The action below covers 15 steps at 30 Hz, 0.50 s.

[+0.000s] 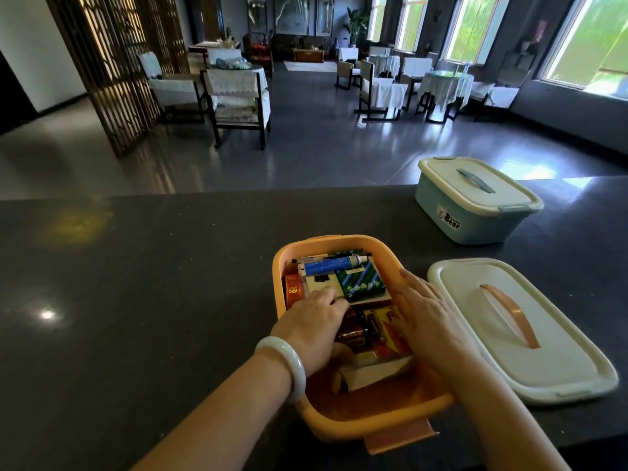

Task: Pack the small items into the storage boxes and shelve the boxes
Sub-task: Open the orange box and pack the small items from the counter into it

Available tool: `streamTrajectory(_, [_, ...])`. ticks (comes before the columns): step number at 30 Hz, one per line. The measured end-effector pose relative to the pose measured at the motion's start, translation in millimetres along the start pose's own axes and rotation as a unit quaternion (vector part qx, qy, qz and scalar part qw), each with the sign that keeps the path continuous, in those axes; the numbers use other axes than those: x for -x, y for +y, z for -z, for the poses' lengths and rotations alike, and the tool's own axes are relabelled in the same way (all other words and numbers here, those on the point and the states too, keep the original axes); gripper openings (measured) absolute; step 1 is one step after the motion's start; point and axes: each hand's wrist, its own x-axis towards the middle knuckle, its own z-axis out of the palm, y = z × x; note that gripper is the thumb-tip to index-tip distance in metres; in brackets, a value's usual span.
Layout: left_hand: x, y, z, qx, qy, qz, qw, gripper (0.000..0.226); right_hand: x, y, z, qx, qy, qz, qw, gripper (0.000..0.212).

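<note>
While both hands reach into it, the orange storage box (pixel 343 413) sits lidless on the dark counter (pixel 136 283) close to the near edge, at about 6 o'clock in the head view. Its far half holds a blue tube (pixel 334 265) lying across the top, a green patterned packet (pixel 360 282) beneath it and an orange-red packet (pixel 293 291) against the left wall; nearer in lie a yellow battery pack (pixel 382 326) and a white flat box (pixel 373 372) (other small items under the hands are too hidden to name). The left hand (pixel 314 326), a pale bangle (pixel 283 365) on its wrist, has its fingers bent down onto the contents; whether it grips anything cannot be told. The right hand (pixel 426 314) lies flat with straight fingers along the box's right rim, holding nothing. At 3 o'clock, just beside the box, its white lid (pixel 560 355) lies flat with an orange handle upward. At 1 o'clock, well apart, stands a blue storage box (pixel 475 222), its lid on.
</note>
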Motion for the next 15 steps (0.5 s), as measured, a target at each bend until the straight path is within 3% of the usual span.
streamTrajectory(15, [0.1, 1.0, 3.9, 0.020, -0.017, 0.019, 0.999, 0.060, 2.0, -1.9, -1.1, -0.016, -0.007, -0.007, 1.000, 0.064])
